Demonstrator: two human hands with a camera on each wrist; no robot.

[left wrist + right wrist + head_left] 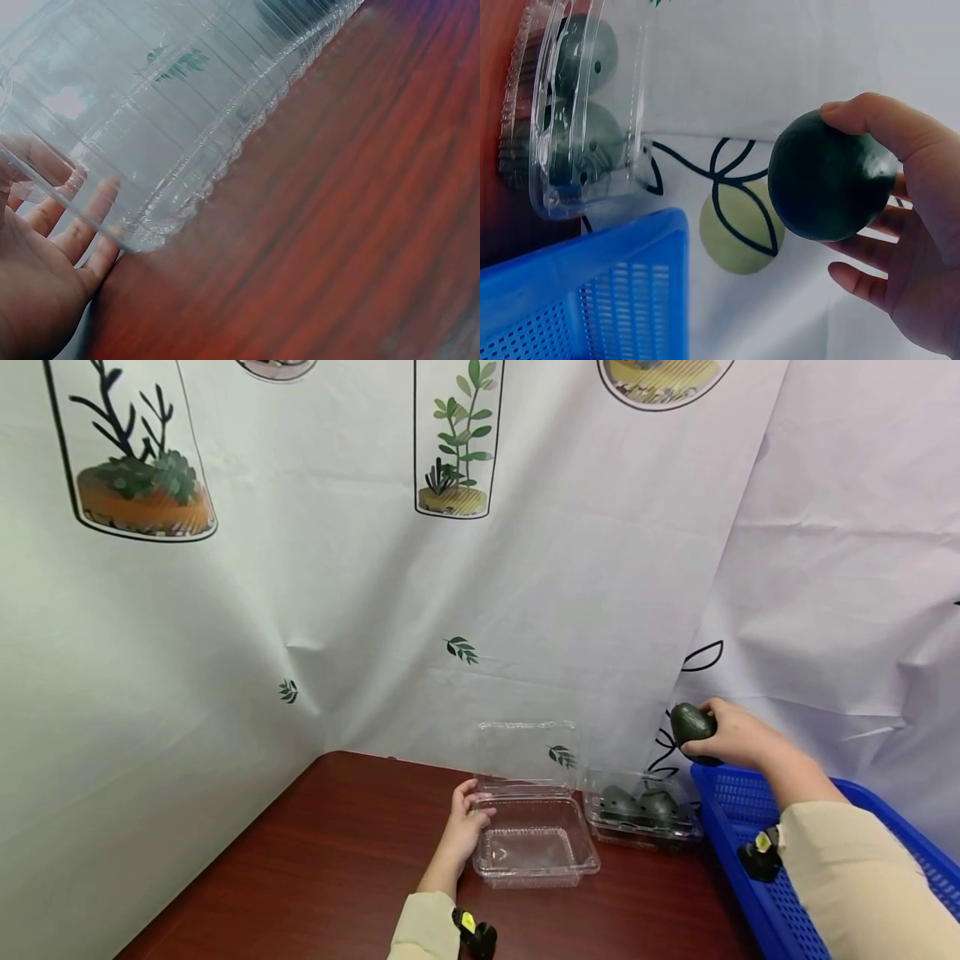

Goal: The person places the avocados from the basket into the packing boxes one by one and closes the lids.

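A dark green avocado (692,725) is held up by my right hand (729,737), above the far end of the blue basket. The right wrist view shows the avocado (829,176) gripped between thumb and fingers. My left hand (460,832) holds the left rim of an open clear plastic clamshell box (536,872), its hinged lid (525,752) standing up against the backdrop. From the left wrist, several fingers (88,217) lie along the outside of the box wall (180,142). Nothing lies inside this box.
Right of the open box, a closed clear clamshell (637,835) contains avocados (658,806). A blue perforated basket (738,877) stands at the right, partly hidden by my right sleeve. The dark red wooden table (322,860) meets a white printed cloth (360,610) behind.
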